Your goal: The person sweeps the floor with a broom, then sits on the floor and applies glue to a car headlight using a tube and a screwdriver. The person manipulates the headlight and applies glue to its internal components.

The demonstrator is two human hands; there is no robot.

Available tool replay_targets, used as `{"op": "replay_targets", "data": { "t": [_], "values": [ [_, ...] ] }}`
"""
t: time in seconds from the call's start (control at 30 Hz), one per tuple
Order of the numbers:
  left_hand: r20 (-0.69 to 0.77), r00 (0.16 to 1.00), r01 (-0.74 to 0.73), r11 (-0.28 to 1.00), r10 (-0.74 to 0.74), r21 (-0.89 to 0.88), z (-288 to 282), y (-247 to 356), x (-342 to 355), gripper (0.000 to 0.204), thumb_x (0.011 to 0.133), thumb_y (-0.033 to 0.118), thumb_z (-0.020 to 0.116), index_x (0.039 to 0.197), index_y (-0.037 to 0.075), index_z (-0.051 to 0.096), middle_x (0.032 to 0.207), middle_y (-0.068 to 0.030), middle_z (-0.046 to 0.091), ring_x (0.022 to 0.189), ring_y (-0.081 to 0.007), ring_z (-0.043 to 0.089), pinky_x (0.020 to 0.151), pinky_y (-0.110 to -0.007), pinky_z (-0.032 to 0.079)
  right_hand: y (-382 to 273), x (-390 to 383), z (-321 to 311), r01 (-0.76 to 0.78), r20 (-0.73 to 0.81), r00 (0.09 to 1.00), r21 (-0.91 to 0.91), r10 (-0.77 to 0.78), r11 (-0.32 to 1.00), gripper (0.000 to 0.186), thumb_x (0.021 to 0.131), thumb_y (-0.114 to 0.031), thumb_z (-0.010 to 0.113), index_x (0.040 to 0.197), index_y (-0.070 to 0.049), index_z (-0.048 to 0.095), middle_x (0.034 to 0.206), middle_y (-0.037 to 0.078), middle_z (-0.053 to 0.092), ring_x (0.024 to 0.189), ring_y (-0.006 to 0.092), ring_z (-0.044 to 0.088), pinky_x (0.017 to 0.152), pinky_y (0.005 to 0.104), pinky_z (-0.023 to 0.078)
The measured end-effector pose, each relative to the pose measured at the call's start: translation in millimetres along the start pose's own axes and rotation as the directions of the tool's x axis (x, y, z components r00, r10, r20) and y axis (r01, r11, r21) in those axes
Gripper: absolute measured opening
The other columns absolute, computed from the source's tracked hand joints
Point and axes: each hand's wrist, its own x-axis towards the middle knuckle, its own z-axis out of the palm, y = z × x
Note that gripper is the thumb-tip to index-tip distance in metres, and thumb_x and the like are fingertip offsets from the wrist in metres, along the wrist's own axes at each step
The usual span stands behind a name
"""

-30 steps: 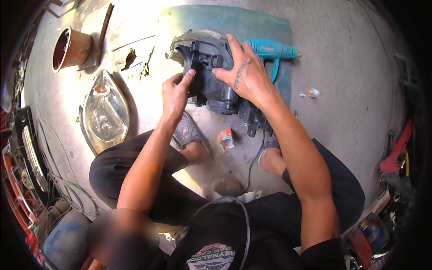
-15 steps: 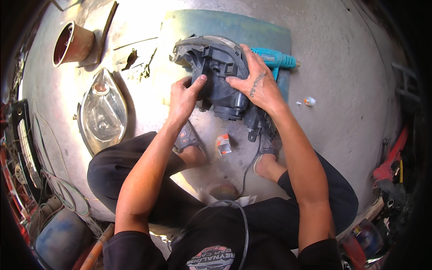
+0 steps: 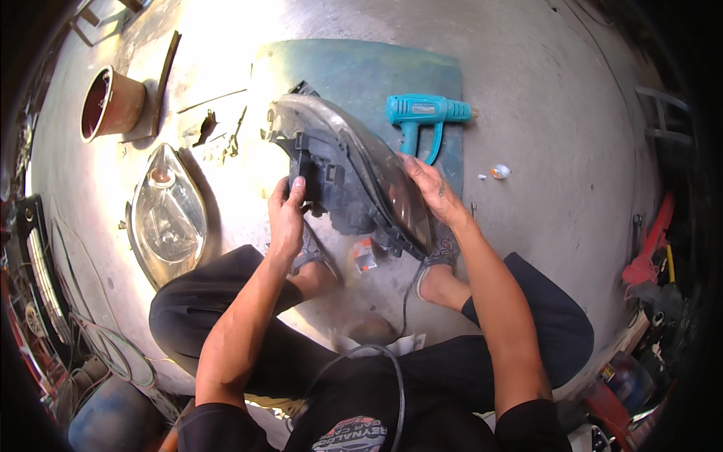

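Between my two hands I hold a car headlight point(image 3: 343, 169), tilted on its side with the black plastic back turned toward me and the clear lens facing right and away. My left hand point(image 3: 287, 218) grips the housing's left edge, thumb on the black plastic. On the lens side, my right hand point(image 3: 431, 188) presses its fingers against the rim; part of its grip is hidden behind the lens. Just beyond the right hand, a teal heat gun point(image 3: 425, 113) lies on a greenish board point(image 3: 361, 64). A second headlight point(image 3: 167, 215) rests lens up on the floor to the left.
A reddish-brown bucket point(image 3: 113, 103) stands at the far left beside a dark strip of metal point(image 3: 167, 79). Between my feet lies a small orange and white box point(image 3: 364, 255). A little orange and white item point(image 3: 500, 172) sits on the floor at right. Hoses point(image 3: 105, 335) coil at lower left.
The headlight has been turned so its lens now shows on the right, and it has come lower. My right hand has shifted from the housing's back to the lens side.
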Motion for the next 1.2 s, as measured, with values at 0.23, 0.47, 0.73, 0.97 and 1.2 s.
{"op": "replay_targets", "data": {
  "t": [0.23,0.47,0.73,0.97,1.2],
  "values": [
    [-0.044,0.991,0.117,0.984,-0.124,-0.138,-13.2,4.0,-2.2,0.046,0.115,0.039,0.052,0.146,0.005,0.056,0.12,-0.0105,0.071,0.108,-0.023,0.068,0.088,-0.045,0.057,71.2,28.2,20.9,-0.302,0.214,0.944,0.25,0.252,0.92,0.107,0.097,-0.085,0.051,0.163,-0.001,0.045,0.168,0.018,0.044,0.155,0.0312,0.039,0.128,0.0444,0.028],
    [0.07,0.992,0.122,0.946,-0.105,-0.299,-27.0,14.8,-7.4,0.043,0.114,0.043,0.051,0.14,0.009,0.06,0.12,-0.0085,0.07,0.108,-0.0235,0.068,0.089,-0.045,0.057,51.9,26.2,50.3,-0.089,0.032,0.996,0.36,0.083,0.929,0.086,0.105,-0.062,0.062,0.162,0.0,0.045,0.162,0.016,0.052,0.146,0.0238,0.049,0.12,0.036,0.04],
    [0.11,0.964,-0.178,0.895,0.242,-0.409,-19.9,83.2,-45.1,0.035,0.115,0.034,0.054,0.129,0.003,0.064,0.105,-0.0047,0.07,0.087,-0.0141,0.068,0.076,-0.032,0.057,-55.2,-49.9,46.6,0.33,-0.276,0.922,0.199,-0.271,0.923,0.097,0.097,-0.06,0.07,0.164,0.004,0.04,0.161,0.023,0.051,0.149,0.0312,0.048,0.124,0.0391,0.035],
    [0.078,0.978,-0.089,0.724,0.194,-0.684,14.4,167.1,-134.7,0.06,0.114,0.06,0.042,0.136,0.007,0.061,0.121,-0.0064,0.069,0.101,-0.0145,0.067,0.085,-0.03,0.057,-122.3,-116.1,37.7,0.577,-0.448,0.779,0.238,-0.439,0.781,0.083,0.095,-0.046,0.081,0.155,0.004,0.052,0.14,0.016,0.067,0.128,0.0233,0.062,0.111,0.0352,0.046],
    [0.207,0.932,-0.027,0.624,0.298,-0.781,-12.4,76.1,-84.8,0.05,0.113,0.041,0.043,0.138,0.003,0.062,0.126,-0.0137,0.072,0.115,-0.0291,0.071,0.1,-0.048,0.059,-145.8,-173.4,54.5,0.647,-0.502,0.662,0.007,-0.557,0.763,0.066,0.095,-0.03,0.083,0.146,0.005,0.059,0.133,0.015,0.071,0.12,0.0221,0.066,0.107,0.0342,0.049]
  ]
}}
